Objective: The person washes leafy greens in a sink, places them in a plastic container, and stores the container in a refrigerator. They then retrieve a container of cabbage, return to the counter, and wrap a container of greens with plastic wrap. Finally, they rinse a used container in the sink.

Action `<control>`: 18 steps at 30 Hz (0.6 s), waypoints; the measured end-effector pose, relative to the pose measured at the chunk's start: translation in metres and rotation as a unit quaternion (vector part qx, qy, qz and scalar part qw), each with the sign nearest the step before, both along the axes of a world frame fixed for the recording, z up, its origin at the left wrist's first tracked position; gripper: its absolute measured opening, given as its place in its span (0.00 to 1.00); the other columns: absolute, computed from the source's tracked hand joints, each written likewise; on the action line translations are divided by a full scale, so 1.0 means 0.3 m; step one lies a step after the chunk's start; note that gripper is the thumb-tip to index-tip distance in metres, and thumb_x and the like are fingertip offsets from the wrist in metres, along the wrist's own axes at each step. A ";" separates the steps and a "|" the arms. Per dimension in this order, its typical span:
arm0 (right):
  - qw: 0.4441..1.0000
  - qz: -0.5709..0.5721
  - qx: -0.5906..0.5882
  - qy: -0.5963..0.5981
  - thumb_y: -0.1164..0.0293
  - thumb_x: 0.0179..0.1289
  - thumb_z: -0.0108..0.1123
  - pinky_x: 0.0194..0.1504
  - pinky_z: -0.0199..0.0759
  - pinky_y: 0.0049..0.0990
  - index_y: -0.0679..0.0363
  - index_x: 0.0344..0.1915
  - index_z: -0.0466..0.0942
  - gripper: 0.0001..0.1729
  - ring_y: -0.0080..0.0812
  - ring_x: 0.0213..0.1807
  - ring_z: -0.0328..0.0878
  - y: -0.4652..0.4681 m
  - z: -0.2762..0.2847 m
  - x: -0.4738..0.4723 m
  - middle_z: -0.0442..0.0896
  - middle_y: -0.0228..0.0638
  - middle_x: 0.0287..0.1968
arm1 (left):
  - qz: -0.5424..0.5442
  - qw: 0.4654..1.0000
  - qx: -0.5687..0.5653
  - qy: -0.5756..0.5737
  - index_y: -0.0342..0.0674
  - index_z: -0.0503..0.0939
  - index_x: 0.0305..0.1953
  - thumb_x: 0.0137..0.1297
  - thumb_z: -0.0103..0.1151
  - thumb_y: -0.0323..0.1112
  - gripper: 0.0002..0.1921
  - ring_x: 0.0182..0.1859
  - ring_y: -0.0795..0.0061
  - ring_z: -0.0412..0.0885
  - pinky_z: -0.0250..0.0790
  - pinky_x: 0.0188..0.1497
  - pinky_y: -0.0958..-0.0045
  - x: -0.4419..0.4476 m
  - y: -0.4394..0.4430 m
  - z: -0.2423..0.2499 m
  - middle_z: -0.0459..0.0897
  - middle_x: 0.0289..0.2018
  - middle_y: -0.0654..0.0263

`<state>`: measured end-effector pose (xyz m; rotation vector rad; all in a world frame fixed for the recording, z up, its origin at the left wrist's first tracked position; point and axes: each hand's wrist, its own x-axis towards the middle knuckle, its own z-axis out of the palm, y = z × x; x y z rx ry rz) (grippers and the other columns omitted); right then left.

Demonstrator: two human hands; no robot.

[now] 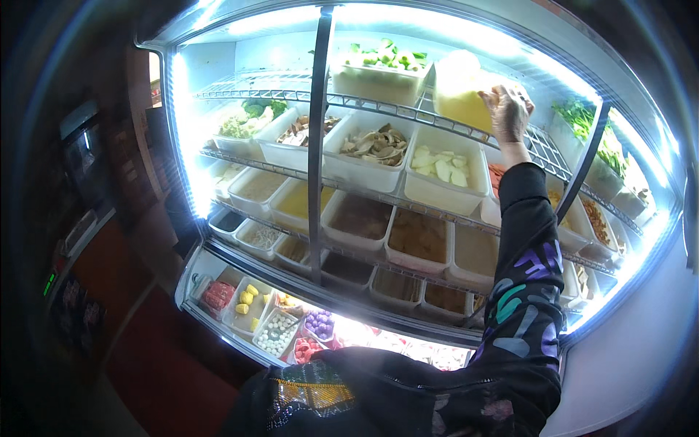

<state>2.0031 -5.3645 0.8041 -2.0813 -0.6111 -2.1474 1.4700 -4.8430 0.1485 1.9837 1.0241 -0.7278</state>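
My right hand (508, 109) reaches up to the top wire shelf of a lit display refrigerator. Its fingers are bent at the side of a pale container with yellowish contents (464, 101); whether they grip it I cannot tell. Left of it stands a white plastic tub of leafy greens (379, 82). On the shelf below are a tub of sliced mushrooms (377, 147) and a tub of pale green slices (443, 164). My left hand is out of view.
A dark upright frame bar (317, 142) crosses the left front; another bar (584, 158) stands right of my forearm. Wire shelves (404, 117) hold several tubs. The low front ledge holds a tub of corn pieces (246, 300) and a tub of white balls (276, 334).
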 end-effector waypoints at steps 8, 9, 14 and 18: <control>0.993 0.115 0.012 -0.031 0.54 0.56 0.69 0.44 0.61 0.37 0.52 0.32 0.78 0.15 0.33 0.39 0.76 -0.184 0.052 -0.144 0.80 0.28 0.32 | -0.065 0.993 0.033 -0.096 0.33 0.77 0.54 0.61 0.60 0.43 0.24 0.45 0.61 0.80 0.73 0.47 0.65 -0.010 -0.037 -0.012 0.83 0.43 0.57; 0.997 0.059 0.001 -0.049 0.57 0.54 0.71 0.42 0.63 0.36 0.53 0.32 0.78 0.15 0.34 0.38 0.76 -0.223 0.035 -0.212 0.79 0.29 0.32 | -0.116 0.978 0.056 -0.165 0.33 0.77 0.53 0.61 0.60 0.43 0.24 0.45 0.61 0.80 0.73 0.46 0.65 0.041 -0.053 0.037 0.83 0.43 0.57; 0.976 0.208 0.059 -0.034 0.76 0.51 0.69 0.45 0.69 0.30 0.65 0.36 0.78 0.12 0.36 0.38 0.76 -0.307 -0.090 -0.522 0.79 0.38 0.35 | -0.072 0.879 -0.150 -0.446 0.30 0.70 0.61 0.65 0.60 0.29 0.24 0.50 0.79 0.76 0.69 0.54 0.76 0.550 -0.270 0.631 0.80 0.47 0.63; 0.961 0.270 0.026 -0.049 0.71 0.67 0.58 0.46 0.69 0.29 0.68 0.37 0.76 0.09 0.32 0.39 0.73 -0.281 -0.255 -0.742 0.77 0.35 0.36 | -0.203 0.771 -0.269 -0.541 0.36 0.50 0.72 0.65 0.61 0.39 0.40 0.62 0.63 0.70 0.67 0.62 0.66 0.745 -0.591 1.248 0.67 0.63 0.52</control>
